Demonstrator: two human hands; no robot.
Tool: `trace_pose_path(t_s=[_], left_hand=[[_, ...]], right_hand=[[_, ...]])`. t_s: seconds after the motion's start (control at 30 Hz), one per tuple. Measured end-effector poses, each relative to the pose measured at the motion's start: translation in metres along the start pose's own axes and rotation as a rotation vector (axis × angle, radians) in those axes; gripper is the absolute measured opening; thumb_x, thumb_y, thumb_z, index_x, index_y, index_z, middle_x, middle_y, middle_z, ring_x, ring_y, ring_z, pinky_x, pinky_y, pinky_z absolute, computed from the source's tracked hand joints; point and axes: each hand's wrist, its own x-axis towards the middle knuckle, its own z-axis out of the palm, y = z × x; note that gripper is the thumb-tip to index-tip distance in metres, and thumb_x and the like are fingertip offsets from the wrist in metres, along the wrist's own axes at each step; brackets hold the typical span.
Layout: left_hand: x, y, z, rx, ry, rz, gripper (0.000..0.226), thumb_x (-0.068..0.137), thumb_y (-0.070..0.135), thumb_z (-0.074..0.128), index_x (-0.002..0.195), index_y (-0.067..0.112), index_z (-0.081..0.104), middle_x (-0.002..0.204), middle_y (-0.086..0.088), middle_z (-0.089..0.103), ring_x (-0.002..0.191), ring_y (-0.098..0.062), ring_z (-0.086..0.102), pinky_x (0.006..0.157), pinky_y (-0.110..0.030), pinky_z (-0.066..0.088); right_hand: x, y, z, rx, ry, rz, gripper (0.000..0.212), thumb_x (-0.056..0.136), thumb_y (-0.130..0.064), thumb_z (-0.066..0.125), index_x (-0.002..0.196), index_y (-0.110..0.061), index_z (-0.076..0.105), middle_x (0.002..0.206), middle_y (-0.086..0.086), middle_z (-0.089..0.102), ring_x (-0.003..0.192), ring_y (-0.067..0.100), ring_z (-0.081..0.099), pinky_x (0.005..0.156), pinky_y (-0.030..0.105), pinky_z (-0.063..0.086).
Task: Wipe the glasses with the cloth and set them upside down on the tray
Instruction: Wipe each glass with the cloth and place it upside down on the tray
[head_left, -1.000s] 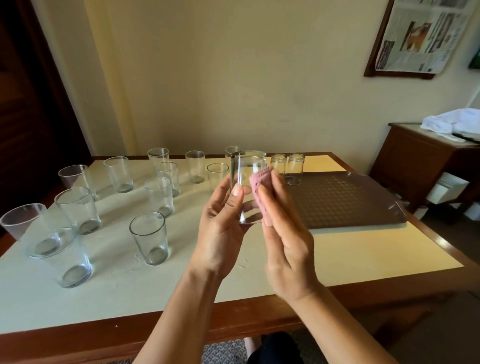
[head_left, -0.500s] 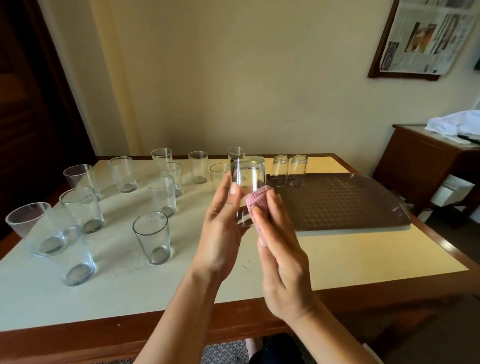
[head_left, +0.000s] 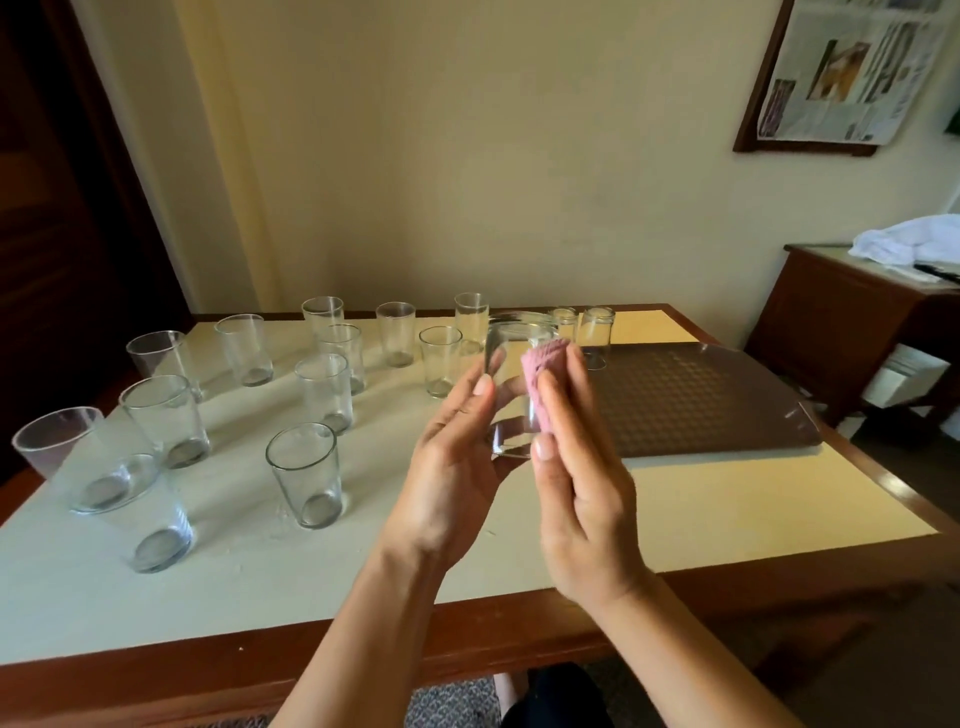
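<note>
- Upright glasses (head_left: 306, 473) stand scattered on the table's (head_left: 727, 509) left half; white cloth heap (head_left: 909, 241) lies on the side cabinet (head_left: 831, 322).
- Tray (head_left: 701, 400) holds two upturned glasses (head_left: 597, 335) at its far left corner.
- Left hand (head_left: 457, 467) grips the held glass (head_left: 514, 384) above the table, just left of the tray.
- Right hand (head_left: 582, 499), fingers straight, presses the pink cloth (head_left: 543, 382) against its side.

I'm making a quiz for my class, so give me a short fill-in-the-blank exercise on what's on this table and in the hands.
1. The cloth pressed against the held glass is ____ in colour.
2. The cloth is under the fingers of the ____ hand.
3. The glasses already on the tray number ____.
4. Those tray glasses stand ____ down.

Missing words: pink; right; two; upside
</note>
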Motion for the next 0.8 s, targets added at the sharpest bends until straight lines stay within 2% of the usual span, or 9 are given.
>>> trace_pose_path(t_s=[0.1, 0.2, 0.3, 0.33, 0.4, 0.53, 0.67, 0.73, 0.8], left_hand=[[-0.002, -0.002, 0.004, -0.013, -0.016, 0.006, 0.047, 0.107, 0.027, 0.045, 0.153, 0.016, 0.047, 0.139, -0.011, 0.067, 0.109, -0.020, 0.071, 0.096, -0.038, 0.056], [0.004, 0.003, 0.007, -0.036, 0.035, 0.042, 0.047, 0.107, 0.028, 0.044, 0.149, 0.009, 0.050, 0.121, -0.004, 0.074, 0.091, -0.014, 0.072, 0.080, -0.030, 0.058], [0.006, 0.005, 0.005, -0.053, 0.053, 0.037, 0.034, 0.099, 0.032, 0.054, 0.127, 0.017, 0.068, 0.118, -0.006, 0.075, 0.092, -0.016, 0.072, 0.082, -0.033, 0.058], [0.005, 0.005, 0.004, -0.056, 0.045, 0.040, 0.032, 0.098, 0.030, 0.059, 0.126, 0.018, 0.069, 0.123, -0.009, 0.074, 0.095, -0.018, 0.072, 0.084, -0.034, 0.058], [0.000, 0.000, 0.003, -0.051, 0.026, 0.038, 0.044, 0.095, 0.022, 0.065, 0.139, 0.015, 0.059, 0.133, -0.014, 0.070, 0.103, -0.023, 0.072, 0.087, -0.034, 0.058], [0.004, -0.006, 0.004, -0.030, 0.042, 0.069, 0.040, 0.099, 0.018, 0.063, 0.135, 0.017, 0.047, 0.109, -0.006, 0.078, 0.083, -0.015, 0.072, 0.073, -0.025, 0.056], [0.007, 0.001, 0.004, -0.015, 0.072, 0.010, 0.063, 0.100, 0.040, 0.053, 0.151, 0.004, 0.046, 0.131, -0.007, 0.070, 0.102, -0.017, 0.068, 0.089, -0.031, 0.053], [0.004, -0.001, -0.001, 0.003, 0.032, -0.011, 0.061, 0.099, 0.035, 0.056, 0.152, 0.008, 0.047, 0.141, -0.012, 0.065, 0.101, -0.021, 0.067, 0.088, -0.035, 0.056], [0.000, -0.005, -0.006, 0.071, -0.015, 0.012, 0.058, 0.097, 0.028, 0.062, 0.149, 0.007, 0.050, 0.145, -0.022, 0.059, 0.111, -0.035, 0.063, 0.096, -0.050, 0.054]], right_hand=[[0.025, 0.000, -0.006, -0.051, 0.052, 0.008, 0.049, 0.101, 0.001, 0.045, 0.149, 0.005, 0.035, 0.162, 0.018, 0.031, 0.152, 0.035, 0.031, 0.121, 0.052, 0.033], [0.016, -0.001, -0.003, -0.052, 0.006, 0.000, 0.049, 0.100, 0.003, 0.047, 0.148, 0.008, 0.036, 0.160, 0.024, 0.033, 0.151, 0.037, 0.032, 0.119, 0.056, 0.036], [-0.010, -0.001, 0.002, -0.042, -0.002, 0.022, 0.049, 0.101, 0.001, 0.047, 0.148, 0.008, 0.037, 0.160, 0.021, 0.035, 0.150, 0.038, 0.034, 0.116, 0.057, 0.039], [-0.012, 0.000, 0.001, -0.036, 0.009, 0.019, 0.049, 0.101, 0.001, 0.047, 0.147, 0.008, 0.037, 0.160, 0.021, 0.036, 0.150, 0.038, 0.035, 0.115, 0.057, 0.040], [-0.001, 0.002, -0.002, -0.024, 0.032, -0.002, 0.047, 0.100, 0.002, 0.047, 0.146, 0.009, 0.038, 0.158, 0.023, 0.037, 0.148, 0.039, 0.037, 0.114, 0.058, 0.041], [0.024, 0.002, -0.006, -0.047, 0.049, -0.019, 0.043, 0.101, 0.002, 0.046, 0.143, 0.012, 0.042, 0.155, 0.026, 0.038, 0.148, 0.040, 0.038, 0.115, 0.058, 0.040], [-0.004, -0.001, 0.001, -0.045, 0.040, -0.009, 0.044, 0.100, 0.005, 0.047, 0.143, 0.010, 0.043, 0.156, 0.025, 0.040, 0.148, 0.040, 0.037, 0.117, 0.058, 0.038], [-0.004, 0.001, -0.003, 0.033, 0.049, 0.042, 0.044, 0.101, 0.005, 0.046, 0.145, 0.008, 0.042, 0.157, 0.020, 0.041, 0.149, 0.034, 0.038, 0.118, 0.052, 0.038], [0.010, 0.003, -0.010, 0.134, 0.028, 0.117, 0.045, 0.103, 0.003, 0.046, 0.147, 0.004, 0.041, 0.158, 0.013, 0.042, 0.150, 0.025, 0.038, 0.120, 0.043, 0.037]])
